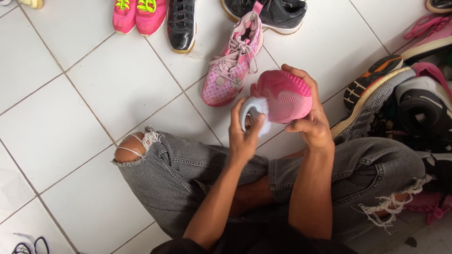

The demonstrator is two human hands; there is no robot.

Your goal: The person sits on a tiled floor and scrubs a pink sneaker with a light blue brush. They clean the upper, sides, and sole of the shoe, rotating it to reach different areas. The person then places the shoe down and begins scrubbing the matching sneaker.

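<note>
I sit cross-legged on a white tiled floor in torn grey jeans. My right hand grips a pink shoe from its far side, sole turned up toward me. My left hand is closed around a pale grey brush with white bristles, pressed against the near end of that shoe. A matching pink high-top with laces lies on the floor just beyond my hands.
A row of shoes lines the far edge: bright pink sneakers with neon laces, a glossy black shoe, a dark grey one. More shoes are piled at my right.
</note>
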